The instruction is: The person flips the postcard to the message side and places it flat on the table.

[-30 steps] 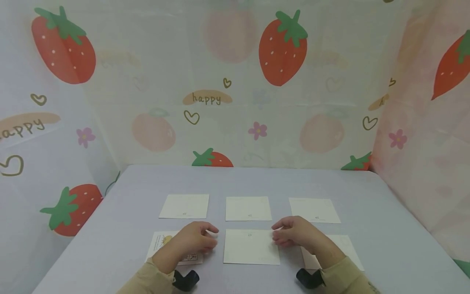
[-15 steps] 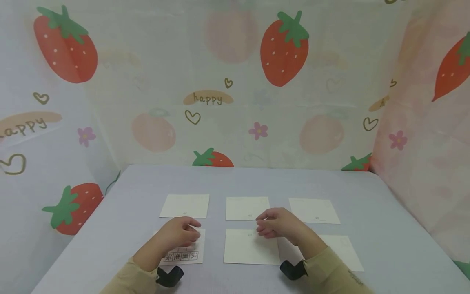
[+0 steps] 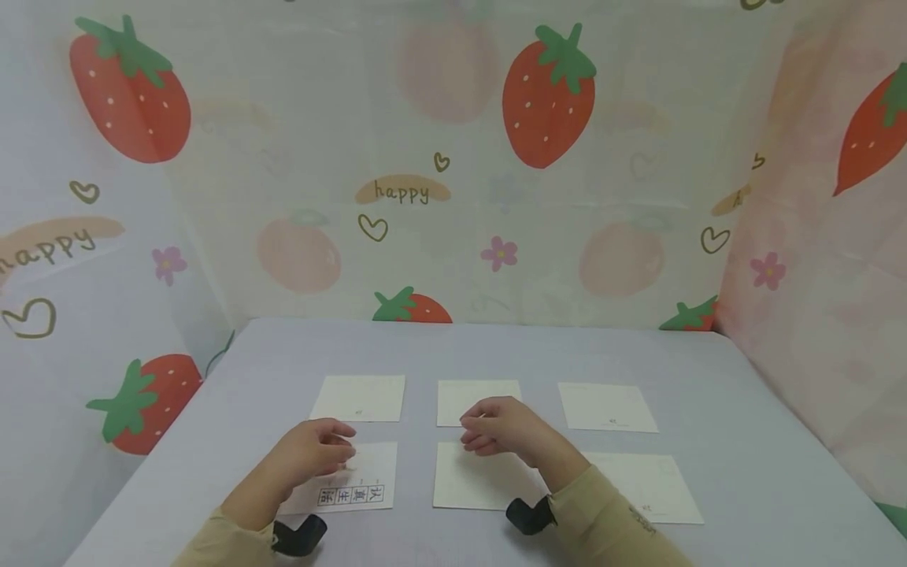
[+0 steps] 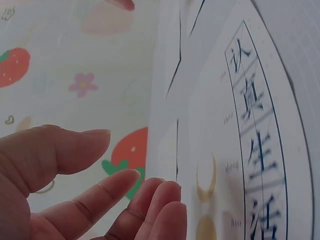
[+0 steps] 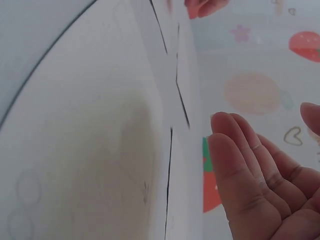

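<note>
My left hand (image 3: 315, 453) hovers over the front left card (image 3: 375, 465), its fingers relaxed and holding nothing. That card is printed with a row of boxed Chinese characters, which the left wrist view shows close up. Above the far edge of the front middle card (image 3: 468, 484), a blank-looking cream one, is my right hand (image 3: 499, 429) with loosely bent fingers and nothing in them. It partly covers the back middle card (image 3: 460, 391). In the right wrist view its fingers (image 5: 235, 170) are apart from the card surface.
Two rows of cards lie on the white table (image 3: 453, 350). The back left card (image 3: 364, 396), back right card (image 3: 605, 403) and front right card (image 3: 655, 480) are pale with small marks. A strawberry-print curtain (image 3: 305, 157) stands behind.
Both hands have moved left: the left one farther over the printed card, uncovering its characters, the right one from beside the front middle card to above it. The cards stay in place.
</note>
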Motion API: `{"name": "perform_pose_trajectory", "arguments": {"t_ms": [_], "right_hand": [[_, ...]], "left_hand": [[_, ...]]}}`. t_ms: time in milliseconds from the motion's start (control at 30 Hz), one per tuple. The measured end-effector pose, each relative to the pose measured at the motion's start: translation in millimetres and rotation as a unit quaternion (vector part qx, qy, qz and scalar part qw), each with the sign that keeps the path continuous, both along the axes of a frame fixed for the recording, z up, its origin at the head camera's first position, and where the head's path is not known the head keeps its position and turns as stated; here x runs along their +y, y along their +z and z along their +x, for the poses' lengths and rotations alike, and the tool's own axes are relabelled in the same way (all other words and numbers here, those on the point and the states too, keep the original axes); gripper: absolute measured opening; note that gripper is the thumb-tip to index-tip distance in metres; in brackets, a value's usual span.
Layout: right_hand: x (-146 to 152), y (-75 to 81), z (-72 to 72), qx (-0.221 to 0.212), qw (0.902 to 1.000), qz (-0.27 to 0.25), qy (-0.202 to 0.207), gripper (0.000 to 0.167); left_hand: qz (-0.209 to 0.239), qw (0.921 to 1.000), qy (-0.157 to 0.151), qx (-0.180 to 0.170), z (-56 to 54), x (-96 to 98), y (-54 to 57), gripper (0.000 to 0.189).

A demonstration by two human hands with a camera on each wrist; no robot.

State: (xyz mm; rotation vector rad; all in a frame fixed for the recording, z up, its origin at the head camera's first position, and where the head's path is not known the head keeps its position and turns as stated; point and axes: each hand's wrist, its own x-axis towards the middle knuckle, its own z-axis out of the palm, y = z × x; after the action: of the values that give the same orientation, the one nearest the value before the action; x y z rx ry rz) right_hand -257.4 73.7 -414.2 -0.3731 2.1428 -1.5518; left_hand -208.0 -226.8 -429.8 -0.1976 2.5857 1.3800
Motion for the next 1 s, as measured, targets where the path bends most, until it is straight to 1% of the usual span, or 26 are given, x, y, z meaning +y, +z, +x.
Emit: {"name": "perform_pose_trajectory", "arguments": {"t_ms": [133, 267, 400, 567, 633, 767, 1000], "right_hand": [[-11, -5.0, -0.5, 0.001, 1.0000, 0.007, -0.001, 0.030], [-21, -8.9, 0.6, -0.004, 0.9999, 0.013, -0.006, 0.028], [-32, -12.0, 3.1, -0.011, 0.9999, 0.008, -0.009, 0.027], [-44, -16.9, 6.5, -0.025, 0.9996, -0.009, -0.007, 0.028], [-49, -18.6, 8.2, -0.030, 0.9994, -0.014, -0.008, 0.028], [-57, -21.1, 12.2, -0.039, 0.9988, -0.028, -0.010, 0.027], [-68, -26.2, 17.3, -0.052, 0.9969, -0.056, -0.017, 0.025]], "left_hand": [[-0.004, 0.9998, 0.020, -0.002, 4.6, -8.1, 0.5, 0.036], [-0.015, 0.9990, 0.040, -0.012, 8.1, -16.6, 1.4, 0.038], [-0.025, 0.9981, 0.053, -0.019, 9.9, -27.1, 3.3, 0.040], [-0.033, 0.9974, 0.059, -0.026, 13.3, -42.0, 3.6, 0.041], [-0.028, 0.9976, 0.058, -0.024, 14.4, -47.6, 2.6, 0.043], [-0.001, 0.9975, 0.067, -0.025, 14.7, -56.4, -1.1, 0.045], [0.028, 0.9944, 0.090, -0.047, 15.8, -70.5, -9.6, 0.045]]}}
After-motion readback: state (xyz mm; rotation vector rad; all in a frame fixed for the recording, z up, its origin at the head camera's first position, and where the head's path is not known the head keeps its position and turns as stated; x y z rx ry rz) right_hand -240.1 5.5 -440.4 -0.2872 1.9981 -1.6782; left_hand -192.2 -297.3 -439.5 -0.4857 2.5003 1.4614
